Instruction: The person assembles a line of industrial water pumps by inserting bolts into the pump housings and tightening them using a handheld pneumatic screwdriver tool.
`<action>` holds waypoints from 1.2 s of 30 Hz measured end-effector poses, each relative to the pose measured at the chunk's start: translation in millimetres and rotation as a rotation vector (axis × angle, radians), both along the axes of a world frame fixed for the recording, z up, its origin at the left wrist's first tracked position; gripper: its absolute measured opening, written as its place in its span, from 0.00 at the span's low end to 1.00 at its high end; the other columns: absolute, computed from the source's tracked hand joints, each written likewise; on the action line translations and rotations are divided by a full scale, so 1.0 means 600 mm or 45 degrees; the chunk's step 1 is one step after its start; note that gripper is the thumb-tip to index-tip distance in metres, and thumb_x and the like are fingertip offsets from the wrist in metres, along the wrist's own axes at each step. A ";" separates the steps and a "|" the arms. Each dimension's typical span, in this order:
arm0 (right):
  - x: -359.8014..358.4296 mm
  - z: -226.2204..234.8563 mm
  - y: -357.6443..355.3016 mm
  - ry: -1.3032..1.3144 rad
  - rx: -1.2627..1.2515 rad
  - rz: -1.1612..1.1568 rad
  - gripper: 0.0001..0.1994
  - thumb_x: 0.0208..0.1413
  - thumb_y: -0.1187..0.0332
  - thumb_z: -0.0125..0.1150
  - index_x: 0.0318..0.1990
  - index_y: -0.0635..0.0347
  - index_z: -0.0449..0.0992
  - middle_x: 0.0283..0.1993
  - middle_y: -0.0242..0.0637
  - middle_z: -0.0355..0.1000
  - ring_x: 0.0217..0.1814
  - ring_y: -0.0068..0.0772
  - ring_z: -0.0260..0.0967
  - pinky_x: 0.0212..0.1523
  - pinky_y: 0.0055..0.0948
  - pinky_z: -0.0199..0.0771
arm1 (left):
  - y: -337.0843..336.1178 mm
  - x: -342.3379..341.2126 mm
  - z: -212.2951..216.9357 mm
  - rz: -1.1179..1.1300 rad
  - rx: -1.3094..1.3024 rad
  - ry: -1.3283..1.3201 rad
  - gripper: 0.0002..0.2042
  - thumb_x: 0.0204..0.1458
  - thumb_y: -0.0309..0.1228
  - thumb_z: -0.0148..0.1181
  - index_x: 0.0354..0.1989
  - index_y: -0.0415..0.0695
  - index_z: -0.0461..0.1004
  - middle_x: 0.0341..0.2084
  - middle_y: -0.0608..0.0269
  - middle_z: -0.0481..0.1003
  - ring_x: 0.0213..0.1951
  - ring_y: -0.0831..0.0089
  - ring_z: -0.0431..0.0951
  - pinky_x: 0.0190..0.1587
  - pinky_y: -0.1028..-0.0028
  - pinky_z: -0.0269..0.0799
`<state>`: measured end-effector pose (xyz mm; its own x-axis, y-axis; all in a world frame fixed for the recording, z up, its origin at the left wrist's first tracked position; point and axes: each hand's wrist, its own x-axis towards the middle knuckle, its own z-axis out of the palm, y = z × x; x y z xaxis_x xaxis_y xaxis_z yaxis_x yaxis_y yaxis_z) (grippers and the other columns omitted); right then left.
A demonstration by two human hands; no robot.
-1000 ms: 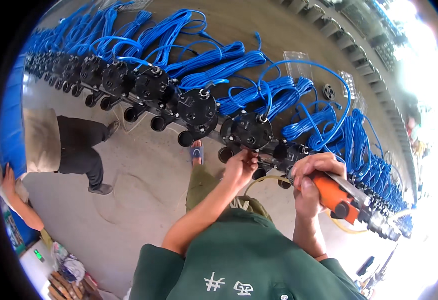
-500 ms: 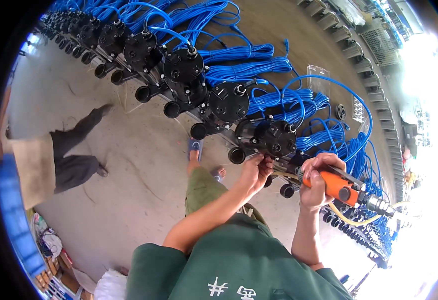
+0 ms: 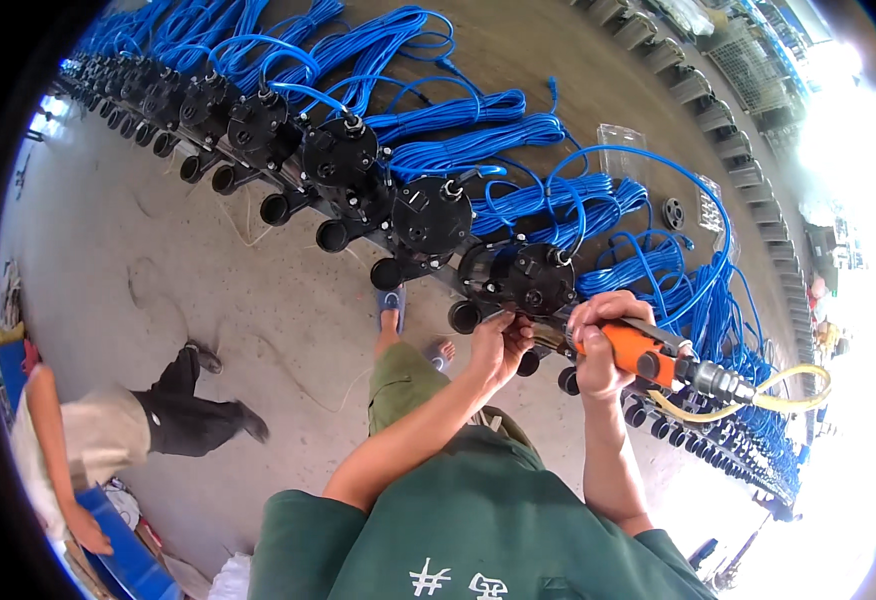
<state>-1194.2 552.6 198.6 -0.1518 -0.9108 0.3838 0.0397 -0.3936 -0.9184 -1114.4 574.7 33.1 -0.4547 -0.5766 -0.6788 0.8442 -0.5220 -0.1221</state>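
Where the tool's tip meets the black valve [image 3: 530, 280], hidden behind fingers. Right hand [image 3: 598, 340] wrapped tight around orange pneumatic screwdriver [image 3: 630, 350], lying level, tip leftward; left hand [image 3: 498, 345] pinching valve's edge.

Both bare forearms extended forward from green sleeves, hands close together.
Left hand [image 3: 501, 345]: wrist bent, fingers curled forward with tips pinched together, palm facing right. Right hand [image 3: 601, 335]: closed in a full fist grip, knuckles up, thumb wrapped beneath; forearm rises nearly straight from the lower edge.
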 end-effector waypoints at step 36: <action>-0.032 0.059 -0.085 0.049 -0.001 -0.287 0.13 0.48 0.82 0.55 0.43 0.66 0.74 0.36 0.37 0.76 0.33 0.23 0.73 0.34 0.22 0.73 | -0.058 0.048 -0.011 -0.237 -1.393 -1.958 0.52 0.36 0.24 0.75 0.71 0.35 0.46 0.32 0.58 0.80 0.33 0.66 0.82 0.41 0.70 0.77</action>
